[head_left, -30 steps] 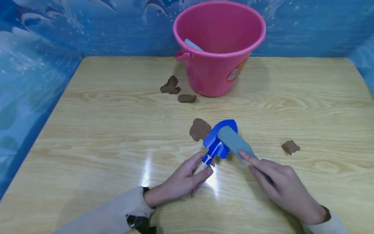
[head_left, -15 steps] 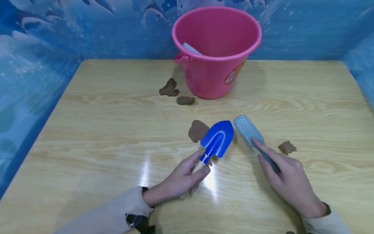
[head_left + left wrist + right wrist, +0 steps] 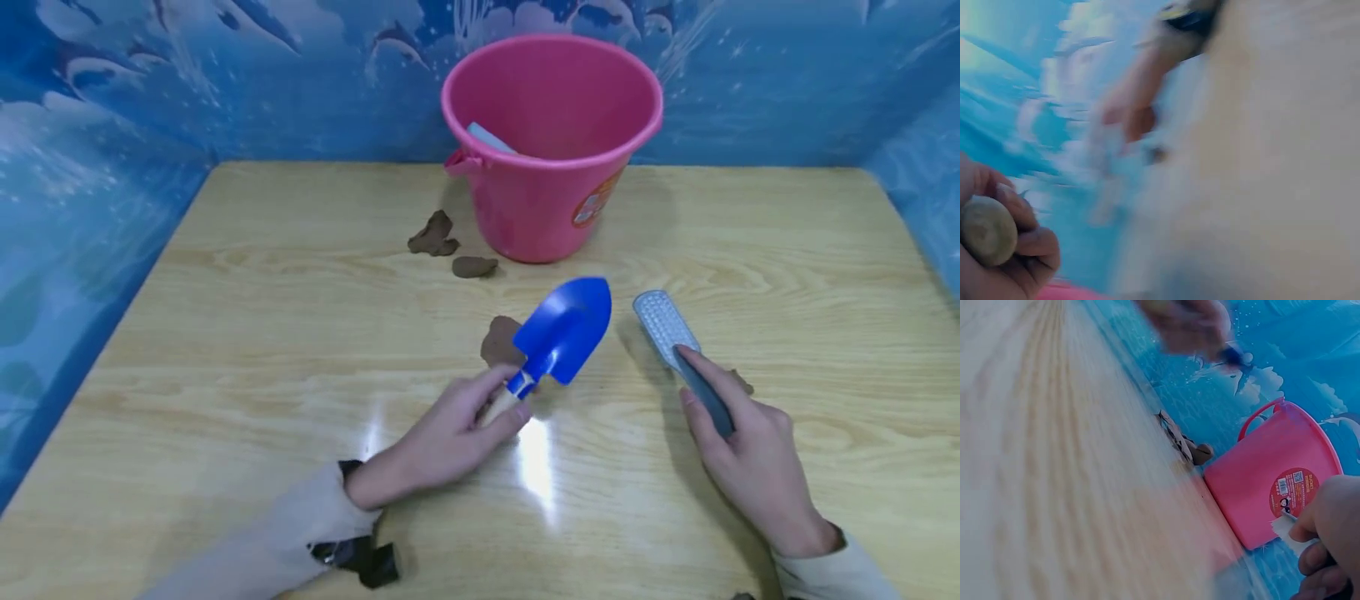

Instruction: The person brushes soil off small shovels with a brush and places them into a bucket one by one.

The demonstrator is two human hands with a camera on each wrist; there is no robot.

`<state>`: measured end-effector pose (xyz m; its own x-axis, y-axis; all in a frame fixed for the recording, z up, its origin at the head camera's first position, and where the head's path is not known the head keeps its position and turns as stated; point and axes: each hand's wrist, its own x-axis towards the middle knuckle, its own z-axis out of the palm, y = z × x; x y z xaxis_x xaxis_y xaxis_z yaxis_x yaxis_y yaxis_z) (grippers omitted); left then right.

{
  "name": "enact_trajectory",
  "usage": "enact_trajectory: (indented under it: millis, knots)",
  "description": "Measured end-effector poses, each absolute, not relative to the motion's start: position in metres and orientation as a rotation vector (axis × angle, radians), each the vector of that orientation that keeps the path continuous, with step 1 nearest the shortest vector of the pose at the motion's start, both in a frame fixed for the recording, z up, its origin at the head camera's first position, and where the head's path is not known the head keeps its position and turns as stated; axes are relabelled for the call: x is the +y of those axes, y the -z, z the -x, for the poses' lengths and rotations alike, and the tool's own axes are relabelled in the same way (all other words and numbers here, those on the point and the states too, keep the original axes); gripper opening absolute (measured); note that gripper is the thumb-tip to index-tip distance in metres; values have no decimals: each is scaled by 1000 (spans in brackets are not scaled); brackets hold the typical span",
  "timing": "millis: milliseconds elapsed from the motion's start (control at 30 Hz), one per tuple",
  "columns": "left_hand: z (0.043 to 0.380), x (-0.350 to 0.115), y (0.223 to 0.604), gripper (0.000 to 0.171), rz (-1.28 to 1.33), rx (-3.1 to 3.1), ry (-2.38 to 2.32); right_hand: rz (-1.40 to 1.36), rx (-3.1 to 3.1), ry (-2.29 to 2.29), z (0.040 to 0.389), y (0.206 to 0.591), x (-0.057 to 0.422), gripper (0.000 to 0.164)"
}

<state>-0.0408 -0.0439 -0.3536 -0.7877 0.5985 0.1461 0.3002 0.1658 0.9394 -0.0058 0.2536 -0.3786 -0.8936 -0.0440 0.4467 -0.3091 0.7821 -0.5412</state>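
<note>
My left hand [image 3: 450,437] grips the pale wooden handle of a blue hand trowel [image 3: 573,325]. The blade points away to the right and overlaps a flat brown clay-like piece [image 3: 498,340] in the head view. In the left wrist view the round handle end [image 3: 988,231] shows inside the curled fingers. My right hand [image 3: 757,458] holds a grey-blue brush [image 3: 662,321], its index finger along the handle and its dotted head upward. White bristles [image 3: 1288,532] show at its edge in the right wrist view. Trowel and brush are apart.
A pink bucket [image 3: 536,208] stands at the back, with a light-blue item [image 3: 491,137] inside. Left of it lie two brown lumps [image 3: 433,235] [image 3: 474,267]. Another brown bit [image 3: 742,381] is partly hidden by my right hand. Blue patterned walls [image 3: 300,100] border the wooden table [image 3: 262,333].
The brush has left the trowel and moved right. The trowel has turned, from its underside to its inner face showing, and then risen slightly with my left hand.
</note>
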Motion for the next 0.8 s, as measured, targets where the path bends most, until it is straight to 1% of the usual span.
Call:
enact_trajectory:
  millis: [100,200,300,400,500,600,800]
  knots:
    - [61,-46,311,26,-1102,2395,-1539,-293,-2567,-873,5,379,253,55]
    - [84,-41,269,26,-1345,2711,-1201,-317,-2580,-861,3,380,253,55]
    - [109,-29,235,26,-1417,2961,-754,-321,-2603,-861,1,380,251,55]
    - [138,-18,213,22,-1298,3102,-418,-311,-2630,-870,-1,379,250,55]
    - [164,-11,200,23,-1089,3171,-221,-312,-2644,-887,-3,379,250,55]
    - [183,-8,195,28,-930,3201,-83,-300,-2653,-888,-5,380,250,54]
    - [204,-2,194,31,-841,3229,34,-286,-2667,-886,-7,379,251,54]
